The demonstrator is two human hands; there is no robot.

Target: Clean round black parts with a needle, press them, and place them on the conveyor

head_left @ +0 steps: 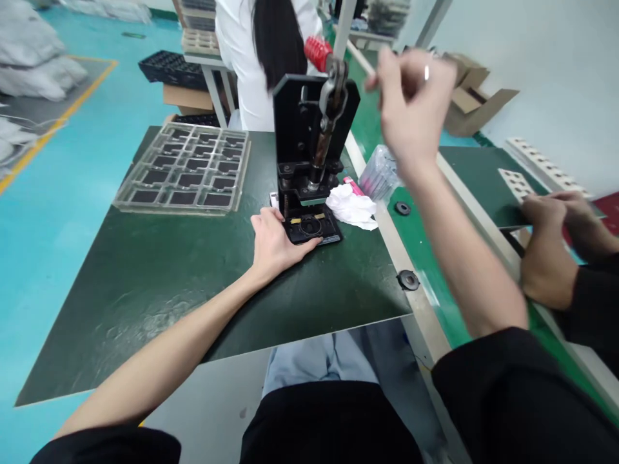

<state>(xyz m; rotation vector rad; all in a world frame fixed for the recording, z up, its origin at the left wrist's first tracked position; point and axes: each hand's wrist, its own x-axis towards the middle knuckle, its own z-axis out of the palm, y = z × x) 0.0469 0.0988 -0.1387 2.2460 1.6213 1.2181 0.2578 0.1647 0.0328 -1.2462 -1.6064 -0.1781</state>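
A black hand press point(309, 138) with a red-gripped lever point(318, 53) stands on the dark green table. My left hand point(275, 243) holds the front left corner of its base, the thumb along the front edge and the fingers at the left side. On the base lies a black part point(312, 225) with a ring shape and yellowish strips. My right hand point(416, 96), blurred by motion, is raised right of the lever, apart from it. Its fingers look bent; whether they hold anything is unclear. Crumpled white paper point(352, 206) lies beside the press.
A clear compartment tray point(186, 169) with dark pieces is at the table's left. Black round parts point(409, 280) point(402, 208) and a clear plastic bag point(380, 173) are by the green conveyor point(420, 241). A person point(249, 71) sits beyond; another person's hands point(551, 248) are at right.
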